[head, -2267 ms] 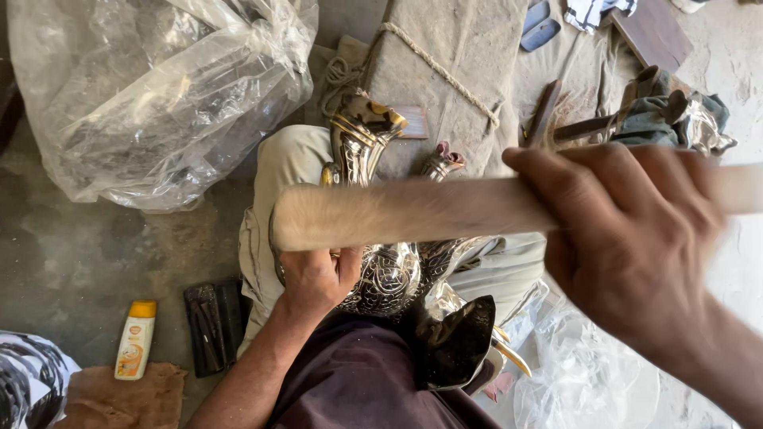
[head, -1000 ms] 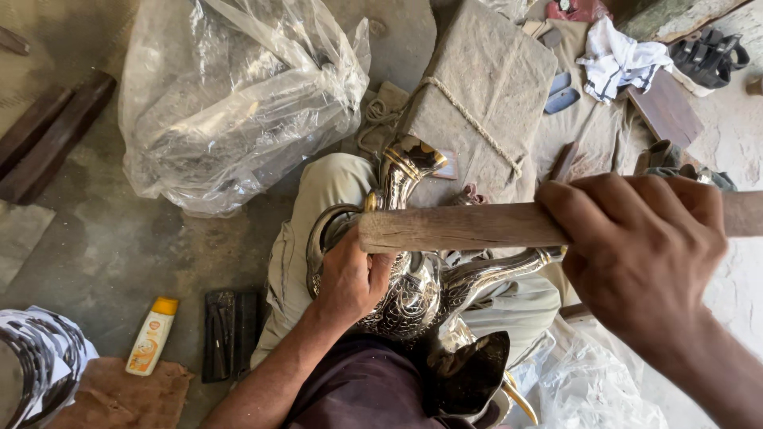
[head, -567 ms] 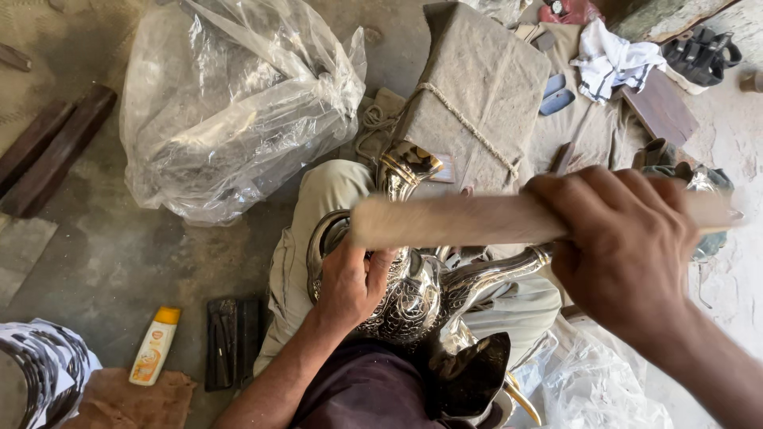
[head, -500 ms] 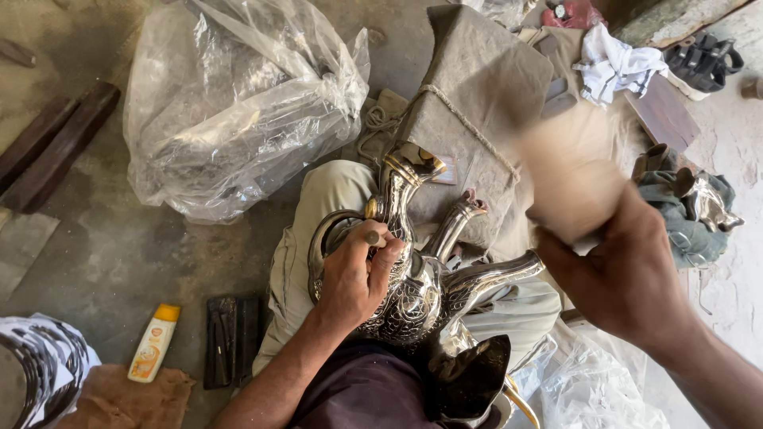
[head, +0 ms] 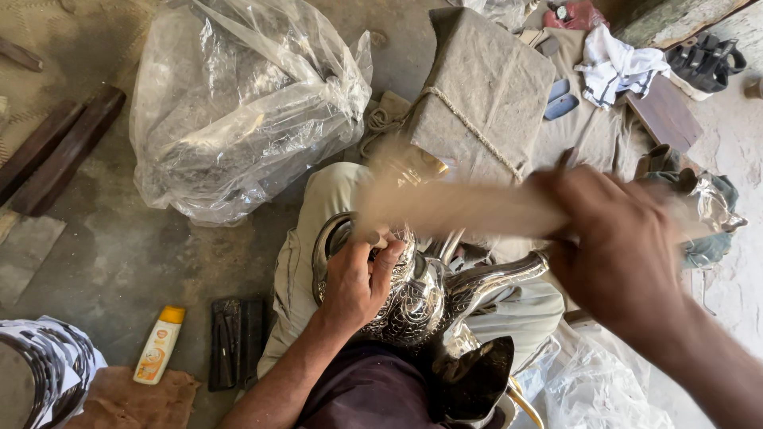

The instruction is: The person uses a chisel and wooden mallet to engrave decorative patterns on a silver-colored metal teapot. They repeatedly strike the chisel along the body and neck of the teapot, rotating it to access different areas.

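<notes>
left hand [head: 358, 282]: bare, no glove, no ring or watch to see.
right hand [head: 616, 246]: bare too, blurred in the picture.
forearms: both uncovered, no sleeves reach them.
trousers [head: 306, 246]: light khaki cloth, loose, with folds at the knee.
upper garment [head: 369, 389]: dark purple-brown cloth, seen at the lower edge.

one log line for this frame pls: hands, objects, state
left hand: pressed on silver ornate pot in lap | right hand: grip shut on wooden stick, motion-blurred over pot | floor: clear plastic bag, yellow bottle
</notes>
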